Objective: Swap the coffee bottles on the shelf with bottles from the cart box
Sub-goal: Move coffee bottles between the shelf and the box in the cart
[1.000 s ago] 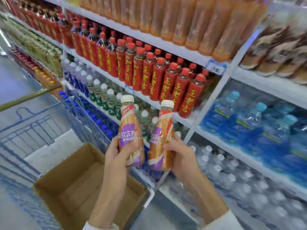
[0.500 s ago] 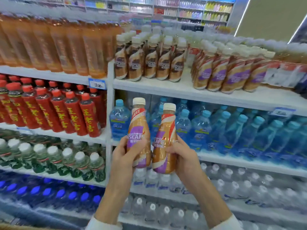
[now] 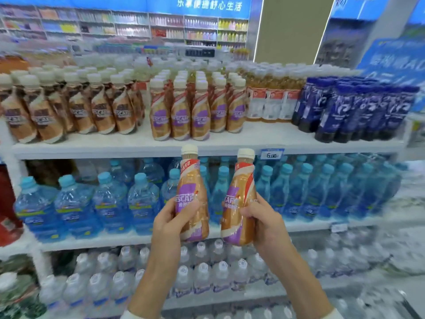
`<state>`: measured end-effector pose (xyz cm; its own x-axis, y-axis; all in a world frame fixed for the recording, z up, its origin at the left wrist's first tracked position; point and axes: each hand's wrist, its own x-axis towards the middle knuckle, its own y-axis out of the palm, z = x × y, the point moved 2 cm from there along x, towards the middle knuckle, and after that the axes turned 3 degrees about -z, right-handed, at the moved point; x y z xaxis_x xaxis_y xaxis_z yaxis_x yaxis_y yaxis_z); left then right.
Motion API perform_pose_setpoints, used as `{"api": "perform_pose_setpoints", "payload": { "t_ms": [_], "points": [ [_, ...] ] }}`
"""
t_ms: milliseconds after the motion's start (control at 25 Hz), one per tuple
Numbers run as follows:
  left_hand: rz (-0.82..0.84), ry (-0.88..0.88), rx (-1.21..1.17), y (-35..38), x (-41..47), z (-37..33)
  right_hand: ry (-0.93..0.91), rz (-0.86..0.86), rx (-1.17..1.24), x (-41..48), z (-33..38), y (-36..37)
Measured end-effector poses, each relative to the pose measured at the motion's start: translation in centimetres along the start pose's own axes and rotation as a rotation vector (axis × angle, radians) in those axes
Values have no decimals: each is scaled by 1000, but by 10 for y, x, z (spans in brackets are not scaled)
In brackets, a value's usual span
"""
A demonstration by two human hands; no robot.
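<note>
Gripping 2 coffee bottles (image 3: 192, 203), left hand (image 3: 171, 218) and right hand (image 3: 264, 218) each wrapped round 1, labels facing me, guessing to match the purple-label row (image 3: 181, 116).

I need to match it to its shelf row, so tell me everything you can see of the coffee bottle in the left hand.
The coffee bottle is slim, plastic-looking, with a cream cap and a caramel-and-purple wrap with a red-and-white band at the neck; its white lettering is partly covered. It is held nearly upright before the water bottles. The left hand holds its lower half, thumb across the label. A gap separates it from the second bottle.
</note>
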<state>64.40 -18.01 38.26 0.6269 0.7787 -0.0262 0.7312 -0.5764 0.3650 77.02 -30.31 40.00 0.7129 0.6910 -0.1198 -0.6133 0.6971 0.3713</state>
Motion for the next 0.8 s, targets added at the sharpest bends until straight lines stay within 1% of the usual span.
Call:
{"api": "perform_pose_setpoints", "payload": {
  "t_ms": [160, 320, 480, 640, 720, 800],
  "points": [
    [54, 7, 65, 39, 20, 8, -12, -37, 20, 19, 17, -40],
    [62, 35, 104, 67, 63, 0, -15, -46, -7, 45, 36, -59],
    [69, 67, 139, 101, 111, -10, -23, -118, -47, 78, 54, -72],
    [121, 119, 170, 129, 152, -16, -98, -112, -90, 114, 80, -79],
    [117, 140, 188, 139, 167, -18, -133, -116, -104, 133, 92, -81],
    [107, 195, 231, 149, 183, -23, -179, -113, -151, 153, 106, -80]
  ]
}}
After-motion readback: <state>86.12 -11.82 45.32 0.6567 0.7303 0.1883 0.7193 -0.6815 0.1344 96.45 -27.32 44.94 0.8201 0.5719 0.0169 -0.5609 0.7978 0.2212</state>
